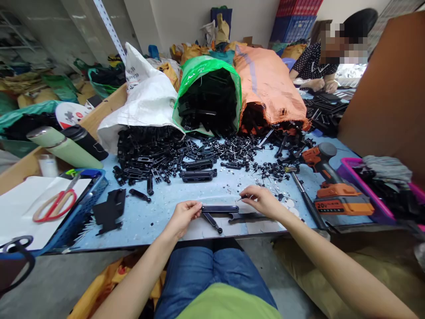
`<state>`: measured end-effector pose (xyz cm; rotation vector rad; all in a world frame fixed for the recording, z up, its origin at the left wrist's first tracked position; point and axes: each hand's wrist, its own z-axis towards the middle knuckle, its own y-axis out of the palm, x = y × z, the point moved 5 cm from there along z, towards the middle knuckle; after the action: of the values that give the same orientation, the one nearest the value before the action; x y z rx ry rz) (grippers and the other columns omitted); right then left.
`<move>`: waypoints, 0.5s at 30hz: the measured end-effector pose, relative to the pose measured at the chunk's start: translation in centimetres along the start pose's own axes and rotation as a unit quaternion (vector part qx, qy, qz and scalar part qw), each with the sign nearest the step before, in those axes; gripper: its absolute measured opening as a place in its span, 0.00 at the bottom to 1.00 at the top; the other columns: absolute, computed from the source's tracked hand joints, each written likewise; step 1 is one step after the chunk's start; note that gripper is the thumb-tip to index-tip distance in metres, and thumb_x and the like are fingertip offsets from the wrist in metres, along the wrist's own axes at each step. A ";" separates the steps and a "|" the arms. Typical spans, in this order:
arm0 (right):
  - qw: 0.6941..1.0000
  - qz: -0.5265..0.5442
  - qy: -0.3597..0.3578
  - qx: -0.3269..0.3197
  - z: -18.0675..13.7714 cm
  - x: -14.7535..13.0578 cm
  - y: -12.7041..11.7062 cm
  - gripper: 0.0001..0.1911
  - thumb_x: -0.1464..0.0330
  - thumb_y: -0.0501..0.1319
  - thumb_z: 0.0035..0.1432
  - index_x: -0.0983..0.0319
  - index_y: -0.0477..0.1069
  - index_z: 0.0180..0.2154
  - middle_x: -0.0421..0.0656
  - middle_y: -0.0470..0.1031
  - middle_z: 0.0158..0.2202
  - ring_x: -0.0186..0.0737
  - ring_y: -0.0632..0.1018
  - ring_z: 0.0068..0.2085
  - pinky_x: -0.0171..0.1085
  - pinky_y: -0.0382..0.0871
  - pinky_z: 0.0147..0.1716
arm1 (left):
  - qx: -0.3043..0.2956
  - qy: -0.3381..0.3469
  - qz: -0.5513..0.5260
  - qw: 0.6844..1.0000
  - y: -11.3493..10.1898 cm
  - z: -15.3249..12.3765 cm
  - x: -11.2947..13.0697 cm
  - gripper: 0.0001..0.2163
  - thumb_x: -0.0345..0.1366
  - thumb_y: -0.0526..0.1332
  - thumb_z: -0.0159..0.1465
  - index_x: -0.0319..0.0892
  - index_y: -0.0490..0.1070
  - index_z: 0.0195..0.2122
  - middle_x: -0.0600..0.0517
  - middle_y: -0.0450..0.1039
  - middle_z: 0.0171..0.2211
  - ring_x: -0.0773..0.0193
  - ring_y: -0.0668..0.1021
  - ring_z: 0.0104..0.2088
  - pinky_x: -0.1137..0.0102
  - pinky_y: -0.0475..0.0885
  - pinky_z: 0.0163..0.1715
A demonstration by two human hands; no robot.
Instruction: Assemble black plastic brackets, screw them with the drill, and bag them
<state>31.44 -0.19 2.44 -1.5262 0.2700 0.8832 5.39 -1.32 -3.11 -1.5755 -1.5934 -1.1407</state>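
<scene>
My left hand is closed, its thumb and fingers pinching the left end of a straight black plastic bar low over the bench's front. A shorter black link with a round eye slants down from beneath that bar. Just off the bar's right end, my right hand pinches a small screw, its thin silvery shank pointing left. Under the right hand lies a black hook-ended piece, partly hidden by the wrist. Loose screws with dark heads are heaped farther back, beside piled black plastic parts.
White, green and orange sacks spill black parts. An orange cordless drill and a hammer lie right, near a pink basket. Red scissors rest left on a blue basket. A co-worker sits back right.
</scene>
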 end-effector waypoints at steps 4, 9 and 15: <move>0.999 -0.023 0.017 -0.046 0.0 -1.7 0.6 0.08 0.69 0.59 0.54 0.62 0.73 0.37 0.42 0.75 0.32 0.35 0.74 0.30 0.35 0.67 0.33 | -0.009 0.032 0.077 0.996 0.3 0.4 -0.1 0.18 0.46 0.68 0.44 0.35 0.72 0.26 0.56 0.66 0.18 0.74 0.65 0.19 0.77 0.58 0.20; 0.995 -0.058 0.009 -0.079 0.2 -2.6 1.1 0.07 0.73 0.60 0.52 0.62 0.74 0.35 0.43 0.75 0.32 0.35 0.74 0.30 0.34 0.66 0.33 | 0.038 0.034 0.104 0.993 -0.4 2.0 -0.9 0.24 0.45 0.70 0.41 0.37 0.70 0.36 0.61 0.60 0.17 0.76 0.61 0.17 0.78 0.55 0.19; 0.981 -0.151 -0.027 -0.117 1.0 -3.5 1.9 0.08 0.77 0.58 0.51 0.62 0.73 0.34 0.44 0.75 0.34 0.39 0.75 0.35 0.34 0.64 0.35 | 0.030 0.059 0.176 0.982 -0.7 2.3 -0.7 0.21 0.47 0.67 0.45 0.37 0.70 0.35 0.56 0.65 0.22 0.72 0.66 0.21 0.75 0.59 0.22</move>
<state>27.46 -0.72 3.43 -1.7023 -0.1088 0.7318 5.09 0.50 -4.87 -1.6373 -1.2015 -0.9625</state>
